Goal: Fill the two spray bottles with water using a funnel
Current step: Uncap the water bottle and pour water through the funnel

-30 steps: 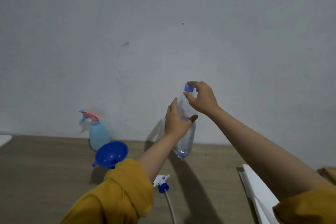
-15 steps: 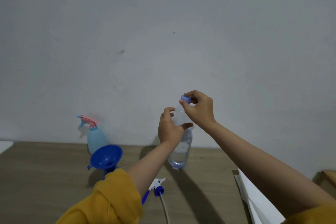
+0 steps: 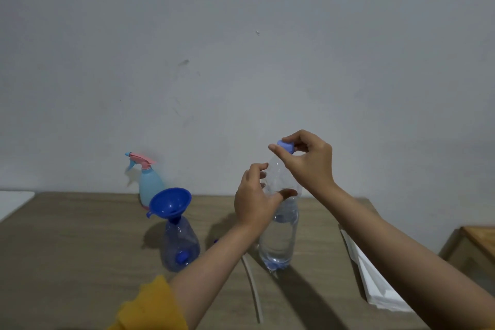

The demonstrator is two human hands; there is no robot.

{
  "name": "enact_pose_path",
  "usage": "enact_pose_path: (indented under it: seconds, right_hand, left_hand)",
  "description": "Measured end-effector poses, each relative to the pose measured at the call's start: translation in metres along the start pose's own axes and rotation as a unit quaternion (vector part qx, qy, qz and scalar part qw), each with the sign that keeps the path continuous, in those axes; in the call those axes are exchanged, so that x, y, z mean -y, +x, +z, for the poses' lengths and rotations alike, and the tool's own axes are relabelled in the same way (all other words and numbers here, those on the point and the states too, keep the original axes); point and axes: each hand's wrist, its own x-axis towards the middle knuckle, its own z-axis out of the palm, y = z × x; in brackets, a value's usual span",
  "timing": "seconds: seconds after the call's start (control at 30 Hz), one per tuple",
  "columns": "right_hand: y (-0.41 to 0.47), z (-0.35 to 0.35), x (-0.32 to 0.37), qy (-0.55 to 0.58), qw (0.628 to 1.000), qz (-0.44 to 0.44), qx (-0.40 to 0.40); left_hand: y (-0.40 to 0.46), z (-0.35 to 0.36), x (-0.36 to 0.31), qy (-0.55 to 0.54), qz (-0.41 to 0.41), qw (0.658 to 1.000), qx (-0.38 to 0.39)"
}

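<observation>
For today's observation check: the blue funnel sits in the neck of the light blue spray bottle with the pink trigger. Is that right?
No. The head view shows the funnel in the neck of the clear blue bottle; the pink-trigger bottle stands behind it, trigger on.

bare table (image 3: 67,262) left of the funnel (image 3: 171,202); white paper (image 3: 375,281) blocks the right edge

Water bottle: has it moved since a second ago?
Yes. Judged against the pink-topped spray bottle, the water bottle has shifted: its base now sits lower in view, nearer the person.
</observation>
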Motion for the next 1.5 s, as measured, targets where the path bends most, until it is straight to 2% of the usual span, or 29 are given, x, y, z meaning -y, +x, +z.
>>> enact_pose_path:
  seconds: [0.13, 0.27, 0.57, 0.63, 0.67, 0.73, 0.8, 0.93, 1.03, 1.1, 1.23, 1.37, 1.5]
  right_hand:
    - [0.0, -0.005, 0.008, 0.028, 0.999, 0.033, 0.025]
    - [0.007, -0.017, 0.007, 0.061, 0.99, 0.058, 0.109]
    - [0.027, -0.038, 0.006, 0.166, 0.928, 0.109, 0.316]
    - [0.033, -0.042, 0.009, 0.136, 0.916, 0.136, 0.353]
    - [0.037, -0.043, 0.012, 0.084, 0.921, 0.132, 0.357]
    - [0.043, -0.044, 0.02, -0.038, 0.938, 0.097, 0.33]
    - [0.047, -0.044, 0.028, -0.099, 0.945, 0.062, 0.307]
    - [0.056, -0.045, 0.032, -0.086, 0.932, 0.043, 0.349]
    - [0.061, -0.051, 0.034, -0.022, 0.918, 0.039, 0.393]
    - [0.061, -0.058, 0.033, 0.05, 0.929, 0.054, 0.364]
    - [0.03, -0.068, 0.011, 0.156, 0.956, 0.128, 0.215]
    - [-0.052, -0.06, -0.049, 0.085, 0.96, 0.245, 0.102]
    - [-0.155, -0.047, -0.104, -0.006, 0.935, 0.34, 0.1]
  left_hand:
    - [-0.003, -0.004, 0.005, 0.008, 0.018, 1.0, -0.001]
    - [-0.004, -0.006, 0.009, 0.015, 0.032, 0.999, 0.008]
    - [-0.007, -0.009, 0.01, 0.009, 0.037, 0.999, 0.009]
    - [-0.007, -0.01, 0.009, 0.007, 0.035, 0.999, 0.011]
    - [-0.007, -0.01, 0.009, 0.008, 0.036, 0.999, 0.013]
    - [-0.008, -0.01, 0.009, 0.016, 0.039, 0.999, 0.015]
    - [-0.008, -0.01, 0.01, 0.022, 0.041, 0.999, 0.017]
    - [-0.008, -0.01, 0.012, 0.016, 0.04, 0.999, 0.017]
    - [-0.008, -0.01, 0.012, 0.011, 0.042, 0.999, 0.009]
    - [-0.009, -0.01, 0.013, 0.008, 0.042, 0.999, 0.005]
    - [-0.009, -0.01, 0.013, 0.002, 0.04, 0.999, 0.004]
    - [-0.01, -0.01, 0.01, -0.002, 0.04, 0.999, 0.003]
    - [-0.011, -0.009, 0.009, -0.007, 0.037, 0.999, -0.003]
